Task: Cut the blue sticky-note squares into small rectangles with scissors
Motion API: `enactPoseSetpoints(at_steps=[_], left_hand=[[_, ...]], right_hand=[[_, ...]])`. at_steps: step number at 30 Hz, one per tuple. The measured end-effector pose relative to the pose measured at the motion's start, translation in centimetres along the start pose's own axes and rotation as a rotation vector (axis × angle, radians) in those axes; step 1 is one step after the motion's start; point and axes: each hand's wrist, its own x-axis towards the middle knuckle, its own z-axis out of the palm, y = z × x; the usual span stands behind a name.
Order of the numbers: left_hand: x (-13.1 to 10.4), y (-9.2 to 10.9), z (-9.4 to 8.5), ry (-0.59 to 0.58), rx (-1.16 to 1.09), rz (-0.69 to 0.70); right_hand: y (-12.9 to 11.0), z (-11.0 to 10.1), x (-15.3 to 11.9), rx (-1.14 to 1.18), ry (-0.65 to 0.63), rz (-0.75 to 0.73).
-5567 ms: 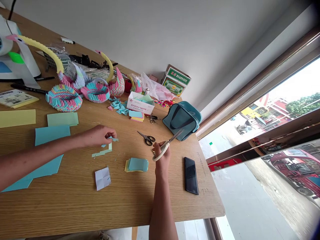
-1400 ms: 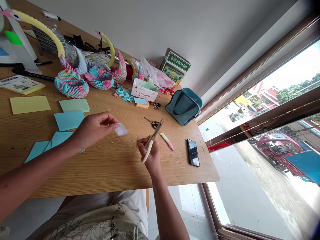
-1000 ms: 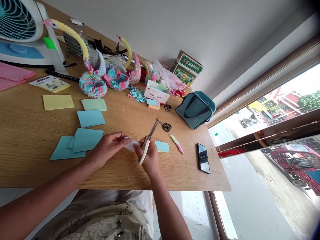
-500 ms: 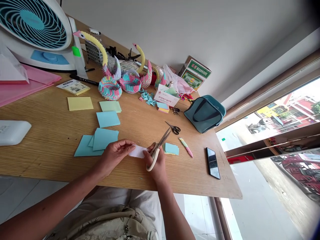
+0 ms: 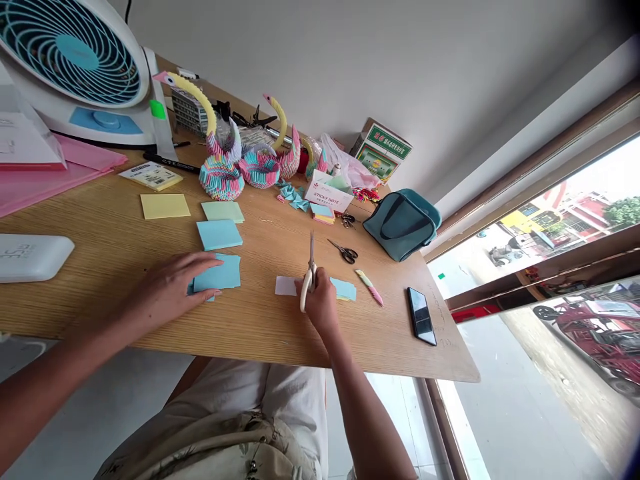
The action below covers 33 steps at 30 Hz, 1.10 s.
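My left hand [image 5: 183, 287] is over a small pile of blue paper sheets [image 5: 227, 272], with its thumb at the near edge and its fingers at the far edge, gripping the pile from the left. White-handled scissors [image 5: 307, 290] are in my right hand [image 5: 321, 303], their blades together and pointing away from me. A pale lavender slip of paper [image 5: 285, 286] lies just left of that hand, its right end hidden by the fingers. To the right of the knuckles sits a stack of small light-blue slips [image 5: 344, 289].
Beyond the pile lie another blue sheet [image 5: 219, 235], green notes [image 5: 223, 211] and yellow notes [image 5: 165, 206]. Folded-paper swans [image 5: 221, 177] stand farther back by a fan [image 5: 80, 60]. Black scissors [image 5: 344, 251], a pen-like striped item [image 5: 369, 287], a phone [image 5: 421, 317] and a teal bag [image 5: 403, 223] are rightward.
My left hand has let go of the lavender slip and moved left onto the blue sheets, which are bunched closer. The slip now rests lower, and the scissor blades have swung upright and closed.
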Motion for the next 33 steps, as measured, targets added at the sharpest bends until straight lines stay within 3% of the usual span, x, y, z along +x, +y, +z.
enactPoseSetpoints(at_steps=[7,14,19,24,27,31,33], left_hand=[[0.7,-1.2,0.9,-0.046,0.032,0.071],[1.0,-0.4,0.5,0.098,-0.139,0.041],[1.5,0.6,-1.8,0.263,-0.065,0.012],[4.3,3.2,-4.5,0.410,-0.069,-0.112],[6.6,5.8,-4.5,0.297,-0.252,-0.157],[9.3,8.6,-2.7,0.078,-0.498,-0.088],[10.4,9.4,-1.5,0.078,-0.645,-0.123]], right_hand=[[0.2,0.8,2.3,-0.149,0.045,-0.017],[1.4,1.2,1.7,0.015,0.137,-0.144],[1.5,1.4,1.2,0.070,0.100,-0.198],[0.2,1.2,1.1,0.262,0.041,-0.179],[-1.4,0.8,1.7,0.470,-0.046,-0.153],[-2.9,0.2,3.2,0.635,-0.104,-0.117],[-3.0,0.0,3.9,0.664,-0.101,-0.088]])
